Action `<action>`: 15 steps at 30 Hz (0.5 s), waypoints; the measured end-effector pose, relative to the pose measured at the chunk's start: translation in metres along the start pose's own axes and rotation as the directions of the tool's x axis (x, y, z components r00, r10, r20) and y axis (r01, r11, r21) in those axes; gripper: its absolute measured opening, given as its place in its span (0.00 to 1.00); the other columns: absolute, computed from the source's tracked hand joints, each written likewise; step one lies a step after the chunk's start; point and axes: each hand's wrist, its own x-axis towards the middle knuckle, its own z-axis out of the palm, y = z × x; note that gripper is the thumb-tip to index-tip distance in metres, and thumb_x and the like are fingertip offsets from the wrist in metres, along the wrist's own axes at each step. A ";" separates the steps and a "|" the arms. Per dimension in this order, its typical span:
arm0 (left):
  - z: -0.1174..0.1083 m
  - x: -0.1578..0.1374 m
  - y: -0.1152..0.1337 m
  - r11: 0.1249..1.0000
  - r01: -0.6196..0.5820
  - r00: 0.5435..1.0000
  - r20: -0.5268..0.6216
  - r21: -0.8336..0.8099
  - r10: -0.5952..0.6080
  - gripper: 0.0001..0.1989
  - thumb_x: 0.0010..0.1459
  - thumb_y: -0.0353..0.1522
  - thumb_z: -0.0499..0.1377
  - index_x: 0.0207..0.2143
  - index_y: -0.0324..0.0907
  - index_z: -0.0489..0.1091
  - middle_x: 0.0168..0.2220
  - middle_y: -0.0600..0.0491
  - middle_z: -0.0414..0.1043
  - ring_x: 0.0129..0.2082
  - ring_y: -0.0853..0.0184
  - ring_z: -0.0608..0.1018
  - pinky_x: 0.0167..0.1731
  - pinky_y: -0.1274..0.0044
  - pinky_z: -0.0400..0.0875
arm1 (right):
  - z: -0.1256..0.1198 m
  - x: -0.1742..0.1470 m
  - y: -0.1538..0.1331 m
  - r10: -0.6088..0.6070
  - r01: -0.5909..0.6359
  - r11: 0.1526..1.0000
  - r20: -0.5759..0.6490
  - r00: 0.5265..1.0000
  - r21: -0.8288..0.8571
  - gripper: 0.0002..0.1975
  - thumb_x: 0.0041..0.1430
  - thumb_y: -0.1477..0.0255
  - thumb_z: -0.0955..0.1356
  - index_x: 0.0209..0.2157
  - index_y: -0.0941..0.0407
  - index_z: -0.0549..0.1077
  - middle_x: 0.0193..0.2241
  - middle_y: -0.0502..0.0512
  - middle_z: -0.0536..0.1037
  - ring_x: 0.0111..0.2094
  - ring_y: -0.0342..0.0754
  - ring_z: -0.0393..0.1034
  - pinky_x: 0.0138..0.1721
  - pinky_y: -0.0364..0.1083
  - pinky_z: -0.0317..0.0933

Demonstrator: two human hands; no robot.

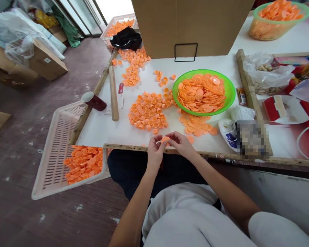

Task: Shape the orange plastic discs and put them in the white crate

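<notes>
Both my left hand [154, 150] and right hand [179, 143] grip one orange cap [166, 139], pinched between them at the table [105, 127] edge, the loose caps pile [148, 115] lying just beyond.

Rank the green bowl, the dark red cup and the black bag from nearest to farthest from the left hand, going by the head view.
From the left hand:
1. Green bowl, ahead and to the right.
2. Dark red cup, ahead left at the table's edge; close to the bowl's distance.
3. Black bag, far back.
</notes>
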 end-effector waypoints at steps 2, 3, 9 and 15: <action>-0.001 0.001 -0.001 0.999 0.024 1.000 0.001 -0.023 -0.024 0.17 0.52 0.36 0.65 0.42 0.40 0.68 0.40 0.50 0.73 0.37 0.68 0.77 0.42 0.75 0.71 | 0.002 -0.001 0.000 -0.014 0.013 0.999 -0.030 0.999 -0.039 0.14 0.56 0.61 0.70 0.40 0.55 0.73 0.37 0.55 0.78 0.38 0.48 0.74 0.42 0.49 0.68; -0.001 0.002 -0.001 0.999 0.033 0.999 0.003 -0.027 -0.032 0.16 0.52 0.36 0.65 0.42 0.39 0.69 0.38 0.50 0.73 0.37 0.68 0.77 0.42 0.75 0.71 | 0.004 -0.002 0.001 -0.022 0.019 0.998 -0.043 0.999 -0.061 0.14 0.56 0.61 0.69 0.40 0.55 0.73 0.37 0.55 0.78 0.38 0.49 0.73 0.42 0.49 0.68; 0.002 0.005 -0.006 1.000 0.013 0.998 -0.069 -0.009 -0.014 0.14 0.50 0.33 0.65 0.39 0.39 0.69 0.37 0.51 0.72 0.37 0.68 0.76 0.41 0.75 0.71 | 0.015 -0.004 0.003 -0.111 0.090 0.982 -0.120 0.987 -0.167 0.10 0.59 0.64 0.67 0.38 0.55 0.73 0.37 0.55 0.77 0.37 0.48 0.73 0.41 0.48 0.68; -0.001 0.001 -0.005 1.000 0.007 0.999 -0.052 0.023 -0.006 0.16 0.52 0.35 0.65 0.42 0.40 0.70 0.43 0.49 0.72 0.44 0.65 0.75 0.44 0.75 0.71 | 0.006 -0.003 -0.002 0.033 -0.035 0.999 -0.058 0.998 -0.041 0.17 0.55 0.61 0.70 0.44 0.54 0.71 0.40 0.56 0.77 0.40 0.48 0.72 0.41 0.48 0.68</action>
